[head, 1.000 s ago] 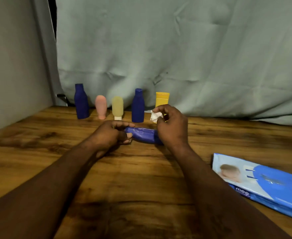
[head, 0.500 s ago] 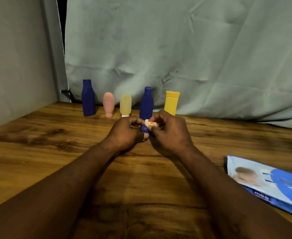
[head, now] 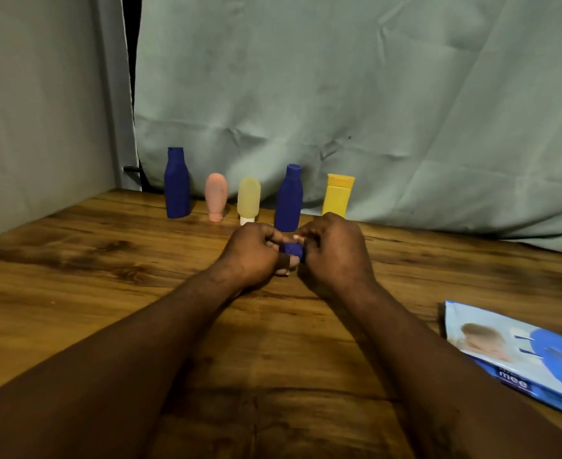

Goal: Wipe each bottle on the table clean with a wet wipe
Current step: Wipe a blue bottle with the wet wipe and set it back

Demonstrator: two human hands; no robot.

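Where the two hands meet above the middle of the wooden table (head: pixel 74 293), a small blue bottle (head: pixel 292 249) is clasped between them, only a short stretch of it being seen in the gap. The left hand (head: pixel 251 255) is curled tightly about one end of that bottle, its knuckles turned upward, and the right hand (head: pixel 334 251) is closed over the other end, its fingers folded in toward the palm. Whether a wipe is pressed under the right fingers cannot be told, since the bottle is mostly hidden there. Behind the hands, five more bottles are stood upright in a row along the back edge of the table, in front of a pale green cloth backdrop (head: pixel 372 94): a tall dark blue bottle (head: pixel 177 183), a pink bottle (head: pixel 216 197), a pale yellow bottle (head: pixel 249 200), a second dark blue bottle (head: pixel 289 198) and a yellow tube (head: pixel 337 195). The second dark blue bottle is seen just beyond the hands. A blue pack of wet wipes (head: pixel 525 356) is laid flat near the right edge of the table, well apart from the bottles.
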